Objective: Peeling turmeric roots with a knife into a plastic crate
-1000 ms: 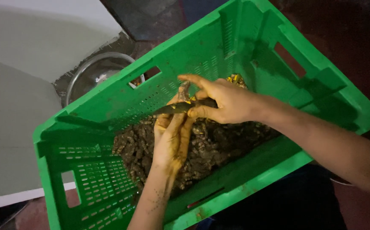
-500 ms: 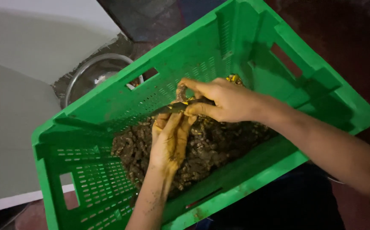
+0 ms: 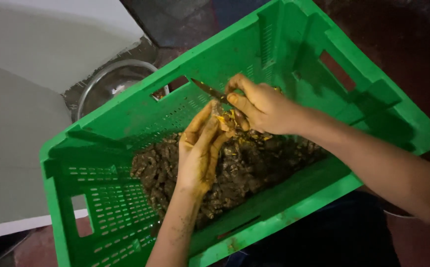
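Yellow-stained and smeared with soil, the left hand (image 3: 201,153) lies palm up over the heap, its fingers cupped around a small knobby root piece (image 3: 223,120) that rests at the fingertips. That piece is dirty brown with a bright yellow-orange patch where its skin is cut away. Just beside it, the right hand (image 3: 262,106) is clenched on the handle of a small knife (image 3: 210,91), thumb pressed toward the root; the dark blade points up and to the left, clear of the piece. Below both hands a mound of muddy brown roots (image 3: 234,170) fills the low side of a tilted green plastic crate (image 3: 116,207) with slotted walls. Beyond the crate's far wall sits a round metal bowl (image 3: 107,81) on a grey surface. Half a second ago the blade lay flat across the root between the hands; now it is lifted away from it and angled upward, and the crate sits slightly further right in view.
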